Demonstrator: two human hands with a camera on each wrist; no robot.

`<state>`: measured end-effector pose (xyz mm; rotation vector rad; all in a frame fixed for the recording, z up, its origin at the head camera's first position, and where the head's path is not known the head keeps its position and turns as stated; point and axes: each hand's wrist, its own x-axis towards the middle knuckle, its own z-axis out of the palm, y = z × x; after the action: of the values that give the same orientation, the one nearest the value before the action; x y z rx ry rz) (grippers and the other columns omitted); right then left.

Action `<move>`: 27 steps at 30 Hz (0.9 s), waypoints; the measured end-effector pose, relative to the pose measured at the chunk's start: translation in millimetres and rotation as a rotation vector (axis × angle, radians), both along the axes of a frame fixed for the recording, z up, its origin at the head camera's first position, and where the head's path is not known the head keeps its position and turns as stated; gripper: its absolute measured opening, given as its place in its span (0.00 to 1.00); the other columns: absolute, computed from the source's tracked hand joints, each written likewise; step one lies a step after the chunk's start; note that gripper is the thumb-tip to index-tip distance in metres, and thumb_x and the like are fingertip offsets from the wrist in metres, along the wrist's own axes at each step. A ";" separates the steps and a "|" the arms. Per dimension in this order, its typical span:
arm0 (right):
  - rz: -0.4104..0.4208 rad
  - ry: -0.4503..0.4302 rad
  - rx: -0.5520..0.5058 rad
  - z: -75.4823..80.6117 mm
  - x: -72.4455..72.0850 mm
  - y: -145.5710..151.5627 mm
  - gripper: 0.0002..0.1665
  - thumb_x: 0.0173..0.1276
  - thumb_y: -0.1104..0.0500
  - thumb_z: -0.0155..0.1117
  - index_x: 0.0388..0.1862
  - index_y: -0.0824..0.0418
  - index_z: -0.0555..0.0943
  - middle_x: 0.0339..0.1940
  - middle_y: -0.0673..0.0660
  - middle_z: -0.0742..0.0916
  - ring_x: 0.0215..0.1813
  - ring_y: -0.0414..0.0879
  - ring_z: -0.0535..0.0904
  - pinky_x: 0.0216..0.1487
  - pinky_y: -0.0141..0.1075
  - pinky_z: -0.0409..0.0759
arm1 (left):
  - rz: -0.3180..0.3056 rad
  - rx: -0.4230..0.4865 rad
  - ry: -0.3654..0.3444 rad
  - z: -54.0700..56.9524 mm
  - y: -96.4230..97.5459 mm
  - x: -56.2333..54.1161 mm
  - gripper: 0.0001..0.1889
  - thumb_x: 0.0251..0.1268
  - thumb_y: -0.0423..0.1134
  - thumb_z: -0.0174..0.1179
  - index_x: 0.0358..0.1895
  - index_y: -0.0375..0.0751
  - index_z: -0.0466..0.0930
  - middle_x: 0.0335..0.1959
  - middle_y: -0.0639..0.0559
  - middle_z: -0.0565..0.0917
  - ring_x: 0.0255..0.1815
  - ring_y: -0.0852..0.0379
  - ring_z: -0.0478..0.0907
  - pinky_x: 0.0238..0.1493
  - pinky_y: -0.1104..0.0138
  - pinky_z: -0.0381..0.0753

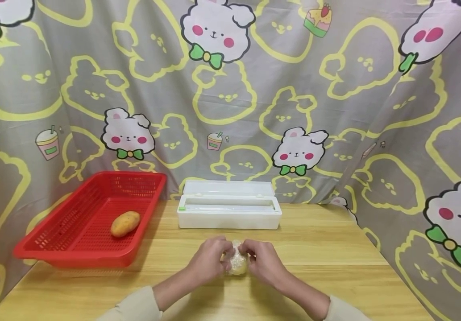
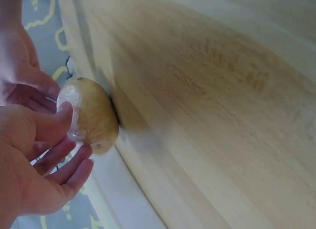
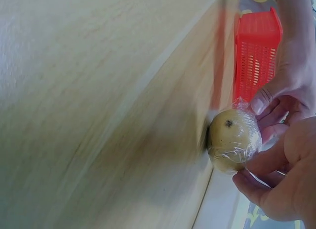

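Observation:
A potato (image 3: 229, 135) wrapped in clear plastic wrap (image 3: 242, 150) rests on the wooden table, between both hands. From its left side, my left hand (image 1: 210, 258) pinches the film with thumb and fingertips close against the potato; its other fingers are loosely bent in the left wrist view. On the opposite side my right hand (image 1: 264, 261) pinches the wrap between thumb and forefinger at the potato's edge. The film looks crinkled and bunched on the upper side, while the underside of the potato is hidden against the table.
A red plastic basket (image 1: 130, 256) stands at the left with one unwrapped potato (image 1: 125, 224) inside. Behind the hands sits a white wrap dispenser box (image 1: 230, 220), its lid raised. A patterned curtain (image 1: 230, 102) hangs around the back and sides of the table (image 1: 326, 249).

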<state>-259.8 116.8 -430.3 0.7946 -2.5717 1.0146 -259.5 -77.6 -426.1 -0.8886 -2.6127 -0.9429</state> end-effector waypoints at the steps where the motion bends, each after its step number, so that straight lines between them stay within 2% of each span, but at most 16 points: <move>1: 0.004 -0.009 0.006 0.2 0.0 0.8 0.30 0.36 0.86 0.47 0.30 0.61 0.84 0.34 0.56 0.91 0.36 0.47 0.85 0.33 0.32 0.83 | -0.003 -0.011 -0.009 0.9 0.0 1.2 0.17 0.34 0.19 0.71 0.29 0.41 0.83 0.29 0.52 0.80 0.29 0.61 0.73 0.32 0.74 0.76; 4: 0.019 -0.022 0.030 0.2 -0.4 2.4 0.32 0.32 0.86 0.47 0.31 0.60 0.82 0.38 0.55 0.91 0.42 0.50 0.86 0.40 0.39 0.87 | -0.005 -0.048 -0.011 1.9 0.2 4.4 0.22 0.28 0.20 0.74 0.34 0.40 0.82 0.32 0.52 0.79 0.30 0.65 0.71 0.33 0.74 0.77; 7: 0.027 -0.024 0.049 -0.9 -1.2 2.8 0.30 0.33 0.86 0.53 0.31 0.59 0.81 0.39 0.54 0.91 0.44 0.51 0.87 0.44 0.44 0.87 | -0.001 -0.079 0.012 1.3 1.2 6.0 0.26 0.25 0.20 0.75 0.36 0.40 0.80 0.34 0.52 0.78 0.30 0.66 0.71 0.34 0.75 0.78; 10: 0.021 -0.009 0.051 -2.3 -2.3 2.4 0.27 0.35 0.85 0.58 0.30 0.58 0.80 0.37 0.54 0.91 0.42 0.50 0.87 0.43 0.43 0.87 | 0.009 -0.069 0.051 -2.1 2.9 3.9 0.23 0.27 0.18 0.70 0.34 0.41 0.79 0.33 0.51 0.79 0.31 0.65 0.71 0.33 0.75 0.77; 13: 0.017 0.001 0.037 -1.0 -3.0 1.3 0.25 0.37 0.84 0.62 0.29 0.59 0.82 0.35 0.53 0.91 0.40 0.49 0.87 0.42 0.42 0.87 | 0.015 -0.049 0.059 -5.1 3.4 0.0 0.22 0.29 0.16 0.69 0.30 0.42 0.78 0.31 0.52 0.80 0.33 0.63 0.74 0.34 0.76 0.78; 19: 0.017 0.008 0.012 1.6 -2.7 0.2 0.25 0.38 0.85 0.61 0.29 0.60 0.83 0.34 0.53 0.91 0.39 0.49 0.87 0.42 0.44 0.87 | 0.017 -0.033 0.045 -5.9 2.2 -4.0 0.22 0.28 0.15 0.71 0.25 0.44 0.77 0.28 0.54 0.80 0.31 0.61 0.76 0.34 0.76 0.77; 27: 0.012 -0.016 0.001 -0.7 -2.8 2.1 0.26 0.39 0.85 0.59 0.29 0.59 0.84 0.34 0.54 0.91 0.40 0.50 0.88 0.42 0.41 0.88 | 0.004 -0.010 0.056 -3.7 1.7 -5.6 0.18 0.29 0.15 0.61 0.22 0.43 0.77 0.25 0.53 0.80 0.27 0.57 0.76 0.31 0.75 0.75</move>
<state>-262.6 118.8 -430.9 0.8068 -2.5841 1.0267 -265.0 -75.8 -429.8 -0.8981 -2.5737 -0.8917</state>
